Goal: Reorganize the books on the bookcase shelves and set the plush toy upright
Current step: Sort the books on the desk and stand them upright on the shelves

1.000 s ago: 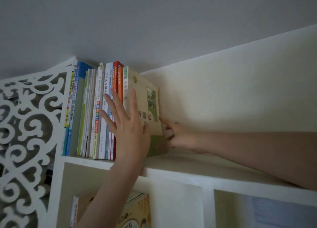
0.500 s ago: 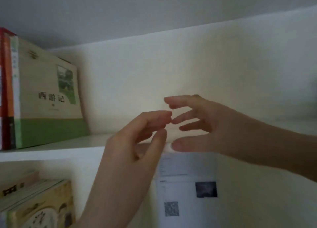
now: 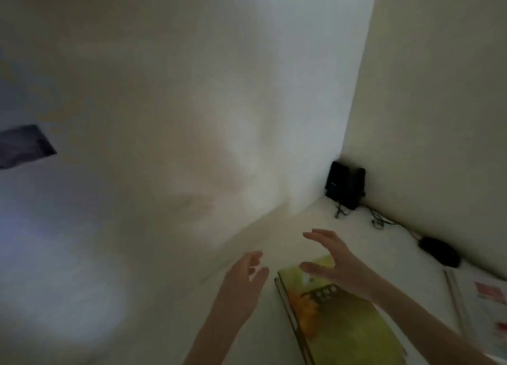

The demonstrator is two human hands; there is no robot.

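The gaze has dropped from the shelved row to a yellow-green book (image 3: 343,329) lying flat on the white surface (image 3: 299,224); left hand (image 3: 241,279) and right hand (image 3: 333,266), spread and empty, hover at its top end; likely the next pick.

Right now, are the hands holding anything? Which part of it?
Nothing is held. The right hand spreads open over the far end of the yellow-green book, not gripping it; the left hand is loose and empty beside the book.

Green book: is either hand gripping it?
No, the right hand spreads open over the green book and the left hand is open beside it.
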